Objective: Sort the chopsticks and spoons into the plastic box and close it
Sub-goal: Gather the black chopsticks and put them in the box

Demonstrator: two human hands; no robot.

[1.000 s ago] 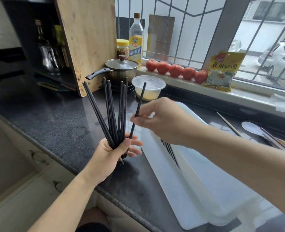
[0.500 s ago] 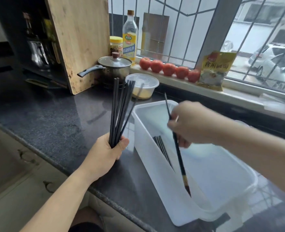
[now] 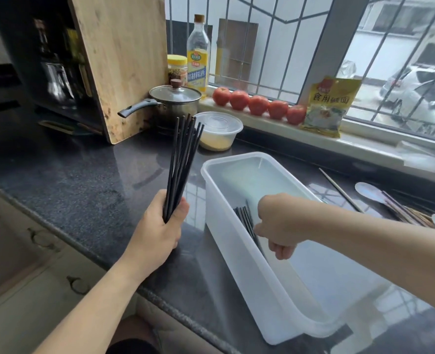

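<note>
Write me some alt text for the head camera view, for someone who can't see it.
A person's left hand grips a bundle of black chopsticks upright over a dark countertop, while the right hand reaches into a translucent plastic box that already holds a few black chopsticks. White spoons and more chopsticks lie to the right; tomatoes line the windowsill.

Bare table (image 3: 88, 190) lies open at 9 o'clock of the plastic box (image 3: 239, 272). At 12 o'clock a lidded container (image 3: 217, 130) and saucepan (image 3: 174, 102) crowd it; at 3 o'clock lie loose chopsticks (image 3: 340, 190) and spoons (image 3: 369, 192).
</note>
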